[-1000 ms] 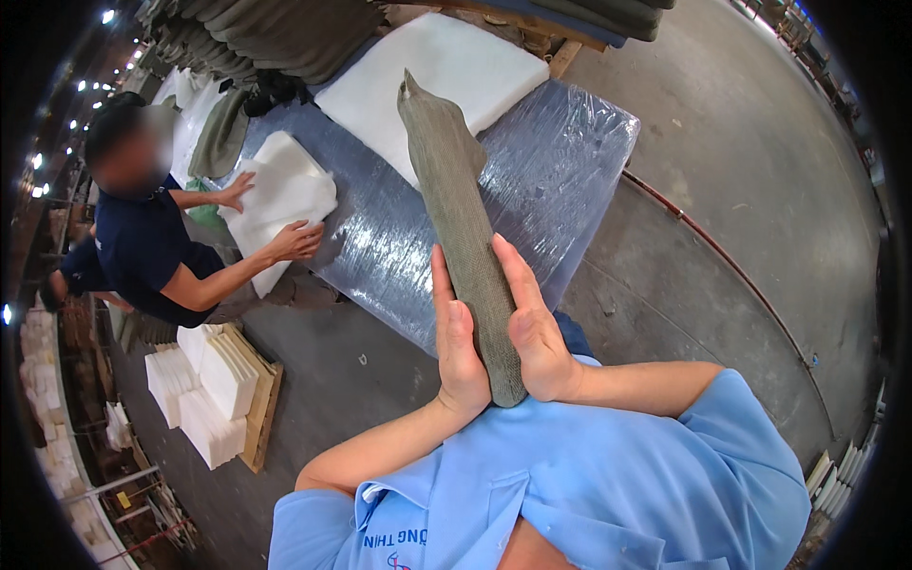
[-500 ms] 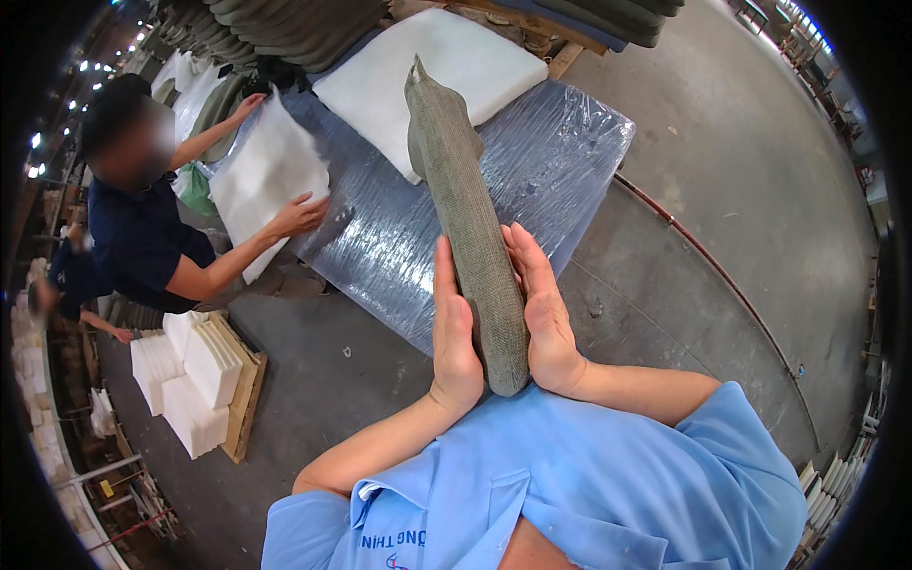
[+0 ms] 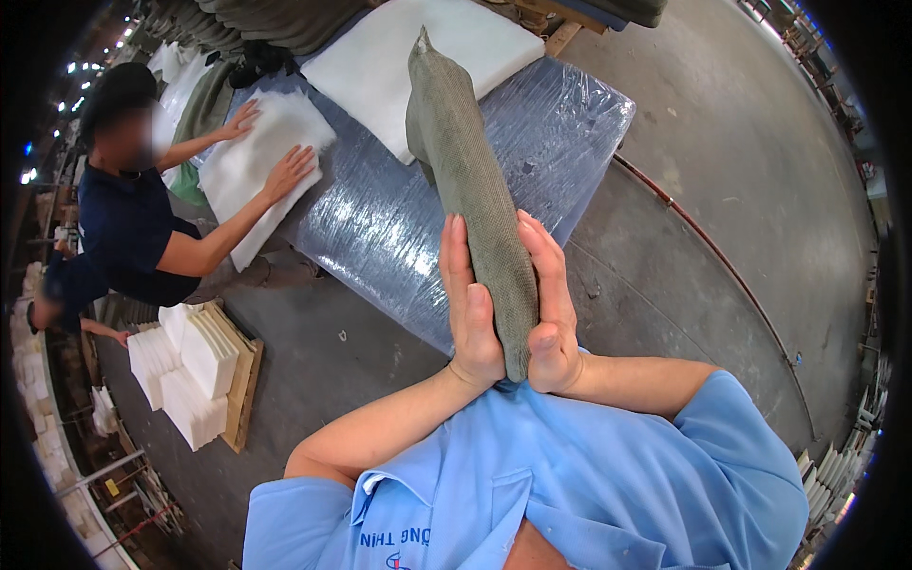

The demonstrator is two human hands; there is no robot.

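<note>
A grey-green fabric cushion (image 3: pixel 475 180) stands on edge before my chest, its narrow side toward me and a pointed corner at the far end. My left hand (image 3: pixel 472 318) presses flat against its left face. On the opposite face lies my right hand (image 3: pixel 553 309), so the cushion is squeezed between both palms near its close end. Beyond it is a table (image 3: pixel 380 256) wrapped in shiny clear film over blue. A thick white wadding sheet (image 3: pixel 361 62) lies at that table's far side, partly hidden behind the cushion.
At the left, a co-worker (image 3: pixel 142 218) in dark clothes lays both hands on another white wadding piece (image 3: pixel 256 161). White foam stacks (image 3: pixel 195 370) sit on a wooden pallet (image 3: pixel 244 394). Grey-green cushions (image 3: pixel 275 24) are piled at the back. A brownish hose (image 3: pixel 708 237) crosses the floor at right.
The cushion's close end has narrowed between my palms, and my hands have come closer together there. The co-worker's hands have moved from the wadding's edges onto its top.
</note>
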